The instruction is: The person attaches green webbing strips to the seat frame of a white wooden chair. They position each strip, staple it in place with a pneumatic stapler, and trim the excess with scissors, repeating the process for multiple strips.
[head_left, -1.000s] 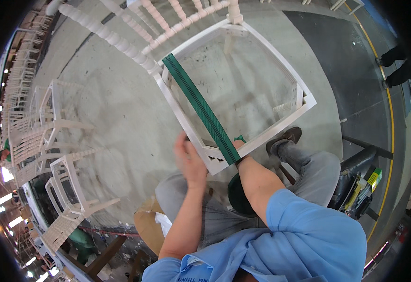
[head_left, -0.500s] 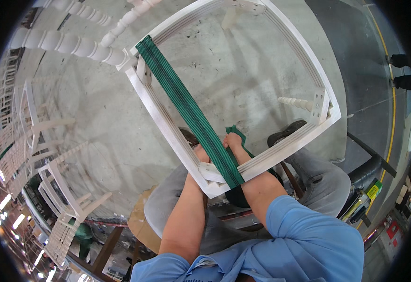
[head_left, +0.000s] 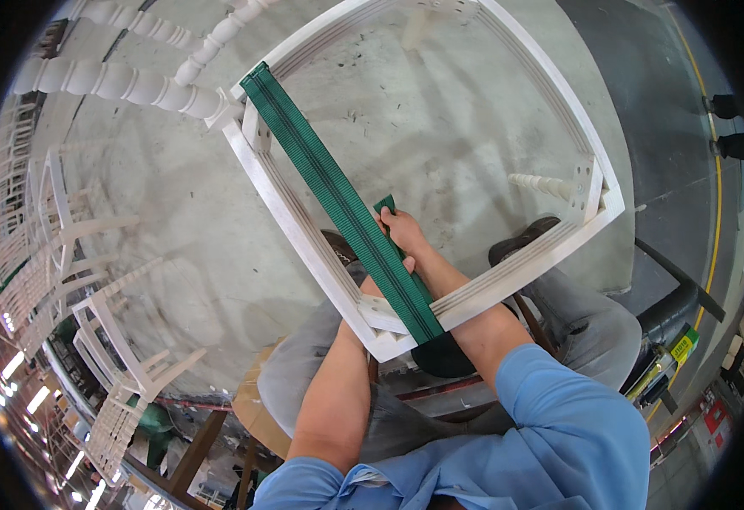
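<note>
A length of green webbing (head_left: 329, 187) with dark lines along it runs taut across the left side of a white chair frame (head_left: 550, 242), from the far left corner to the near rail. My right hand (head_left: 403, 229) reaches up through the frame opening, just right of the taut band. Its closed fingers grip a loose green webbing end (head_left: 385, 203). My left hand (head_left: 374, 287) is beneath the band by the near left corner. The band covers most of that hand, and a fingertip shows at the band's right edge. What it holds is hidden.
Turned white legs (head_left: 125, 87) extend from the frame's far left corner. White chairs (head_left: 121, 340) with woven seats stand at the left. My knees and shoes (head_left: 521, 240) are below the frame. A person's dark legs (head_left: 733, 127) show at the far right, by a yellow floor line.
My right hand has moved up and left with the loose webbing end, nearer the taut band. A fingertip now shows at the band's right edge. The frame has barely shifted.
</note>
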Tool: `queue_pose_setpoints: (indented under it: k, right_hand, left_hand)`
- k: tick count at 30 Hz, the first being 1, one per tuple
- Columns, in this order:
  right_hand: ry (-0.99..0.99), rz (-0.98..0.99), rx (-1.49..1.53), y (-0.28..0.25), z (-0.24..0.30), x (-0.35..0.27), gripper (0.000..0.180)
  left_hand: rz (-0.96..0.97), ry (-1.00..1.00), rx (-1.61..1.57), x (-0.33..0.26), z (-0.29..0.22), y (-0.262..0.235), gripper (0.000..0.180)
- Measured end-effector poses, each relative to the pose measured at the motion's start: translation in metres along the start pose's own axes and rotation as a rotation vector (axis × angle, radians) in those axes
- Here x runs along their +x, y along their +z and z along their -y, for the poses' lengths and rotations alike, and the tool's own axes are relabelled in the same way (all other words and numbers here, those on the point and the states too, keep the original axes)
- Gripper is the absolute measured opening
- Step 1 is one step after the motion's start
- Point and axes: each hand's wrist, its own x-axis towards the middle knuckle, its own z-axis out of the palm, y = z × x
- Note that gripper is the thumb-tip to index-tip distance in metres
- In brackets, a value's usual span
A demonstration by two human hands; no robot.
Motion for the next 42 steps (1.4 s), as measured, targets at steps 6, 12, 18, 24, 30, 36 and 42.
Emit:
queue_pose_setpoints:
  k: [6,12,18,24,30,36,42]
  right_hand:
    - [0.14,0.088,0.224,-0.008,0.006,-0.034,0.049]
    - [0.375,0.044,-0.418,-0.124,0.005,-0.167,0.04]
    - [-0.258,-0.174,-0.393,-0.125,0.119,-0.42,0.031]
    - [-0.247,-1.568,-0.758,-0.331,0.064,-0.63,0.036]
    - [0.102,-1.468,-0.81,-0.399,0.032,-0.611,0.048]
    - [-0.456,-1.355,-0.549,-0.343,0.043,-0.602,0.052]
    - [-0.698,-1.019,-0.569,-0.207,0.124,-0.608,0.045]
  left_hand:
    - [-0.043,-0.059,-0.102,-0.007,-0.009,-0.001,0.031]
    - [0.079,-0.076,-0.079,-0.004,-0.022,0.008,0.032]
    - [0.325,-0.027,-0.146,-0.016,-0.036,0.022,0.034]
    - [0.233,0.022,0.073,-0.037,-0.053,0.064,0.017]
    - [0.293,0.186,0.505,-0.016,-0.042,0.055,0.013]
    - [0.245,0.493,1.018,0.006,-0.056,0.034,0.012]
    - [0.225,0.582,1.204,0.016,-0.039,0.028,0.014]
